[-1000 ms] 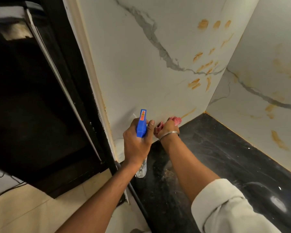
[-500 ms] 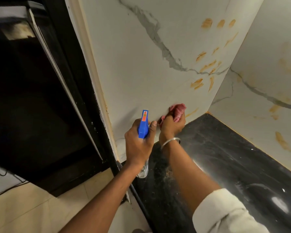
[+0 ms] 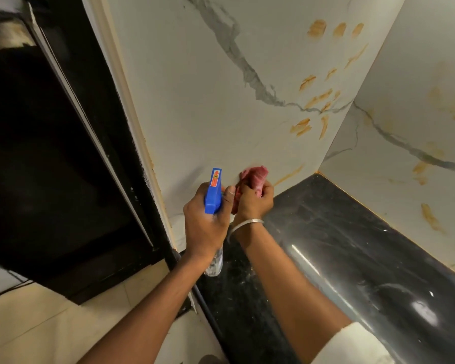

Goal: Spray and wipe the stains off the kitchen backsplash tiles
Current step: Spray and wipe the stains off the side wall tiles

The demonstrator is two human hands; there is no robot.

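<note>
Nearest you, your left hand (image 3: 205, 224) is wrapped round the spray bottle (image 3: 213, 193), its blue head aimed at the backsplash tiles (image 3: 202, 106). Just beside it, your right hand (image 3: 256, 200) clutches the bunched pink cloth (image 3: 254, 174), low against the tile. The nearest stain (image 3: 288, 176), a slanted streak, lies just right of the cloth, above the black worktop (image 3: 352, 245), so the right hand is closer. The further stains (image 3: 301, 126) climb up and right towards the corner, with open tile between.

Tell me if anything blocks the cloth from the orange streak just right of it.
Nothing visible does: only bare tile lies between the pink cloth in the right hand and the orange streak.
</note>
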